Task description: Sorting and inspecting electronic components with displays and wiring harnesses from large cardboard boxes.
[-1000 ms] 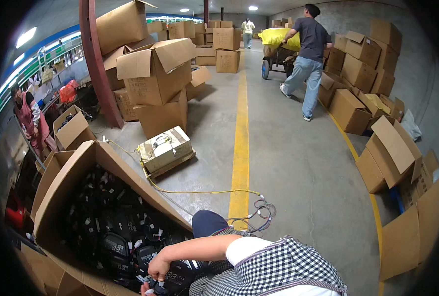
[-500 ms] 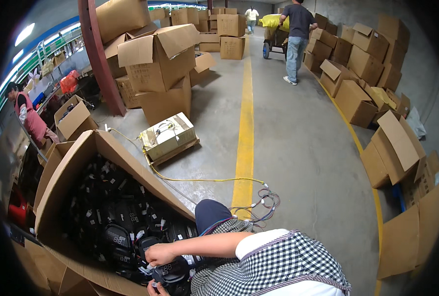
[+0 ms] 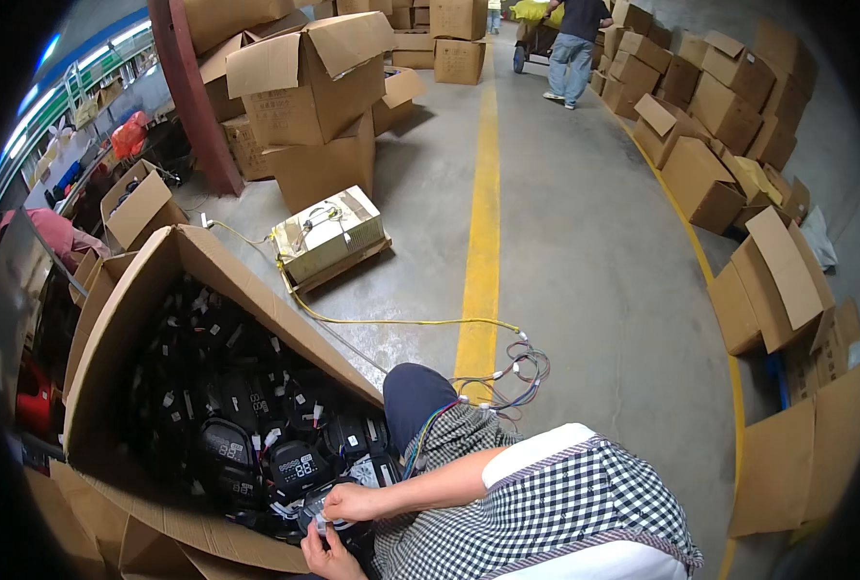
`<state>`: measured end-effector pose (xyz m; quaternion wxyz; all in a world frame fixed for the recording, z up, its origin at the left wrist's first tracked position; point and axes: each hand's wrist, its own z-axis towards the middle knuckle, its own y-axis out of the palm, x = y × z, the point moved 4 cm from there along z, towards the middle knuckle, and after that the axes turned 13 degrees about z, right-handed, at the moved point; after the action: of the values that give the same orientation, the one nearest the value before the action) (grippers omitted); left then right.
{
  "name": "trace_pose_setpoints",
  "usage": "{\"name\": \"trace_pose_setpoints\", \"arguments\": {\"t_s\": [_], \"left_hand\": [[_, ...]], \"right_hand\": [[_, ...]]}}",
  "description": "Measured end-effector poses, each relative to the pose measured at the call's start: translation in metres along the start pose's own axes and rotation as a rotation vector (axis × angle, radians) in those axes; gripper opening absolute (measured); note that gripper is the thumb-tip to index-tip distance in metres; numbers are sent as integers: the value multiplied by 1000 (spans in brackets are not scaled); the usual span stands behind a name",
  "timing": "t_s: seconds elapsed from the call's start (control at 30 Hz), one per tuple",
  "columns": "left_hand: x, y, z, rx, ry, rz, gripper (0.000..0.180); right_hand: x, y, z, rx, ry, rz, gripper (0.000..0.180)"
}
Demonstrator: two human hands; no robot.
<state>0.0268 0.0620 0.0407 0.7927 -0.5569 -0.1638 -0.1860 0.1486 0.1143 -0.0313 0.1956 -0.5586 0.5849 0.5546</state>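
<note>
A large open cardboard box (image 3: 256, 298) at the lower left holds a heap of black digital display units with short wires and white plugs. One display unit (image 3: 298, 467) lies face up, its digits showing. Over the box's near right corner, my right hand (image 3: 353, 503) pinches a small white plug connector (image 3: 321, 525). My left hand (image 3: 329, 558), just below at the lower edge, has its fingertips closed at the same connector. Another black display unit (image 3: 316, 498) is partly hidden behind the right hand.
Coloured wires (image 3: 517, 382) hang near my knee and trail onto the floor by a yellow line (image 3: 483, 213). A pale boxy unit (image 3: 329, 237) sits on a wooden base ahead. Cardboard boxes (image 3: 314, 87) stack at left and along the right wall. A person (image 3: 573, 58) pushes a cart farther off.
The view has tilted down. Both hands have shifted slightly right, and the right hand no longer covers the face-up display unit. The person at far left has bent lower.
</note>
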Motion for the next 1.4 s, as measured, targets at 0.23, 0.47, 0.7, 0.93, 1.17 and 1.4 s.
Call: {"name": "trace_pose_setpoints", "arguments": {"t_s": [0.23, 0.47, 0.7, 0.93, 1.17, 1.4], "left_hand": [[1, 4, -3, 31, 318, 61, 22], [-3, -3, -13, -38, 312, -7, 25], [-30, 5, -42, -232, 436, -13, 25], [-20, -2, -51, -347, 352, -123, 32], [-35, 7, -56, -331, 344, -130, 32], [-46, 5, -34, -262, 109, -44, 16]], "right_hand": [[3, -5, -9, -114, 252, 151, 28], [19, 1, -20, -188, 274, 101, 26], [15, 4, -51, -459, 89, -447, 34], [7, 3, -69, -467, 202, -524, 30], [10, 6, -64, -470, 264, -481, 27], [-15, -29, -36, -61, 41, -478, 25]]}}
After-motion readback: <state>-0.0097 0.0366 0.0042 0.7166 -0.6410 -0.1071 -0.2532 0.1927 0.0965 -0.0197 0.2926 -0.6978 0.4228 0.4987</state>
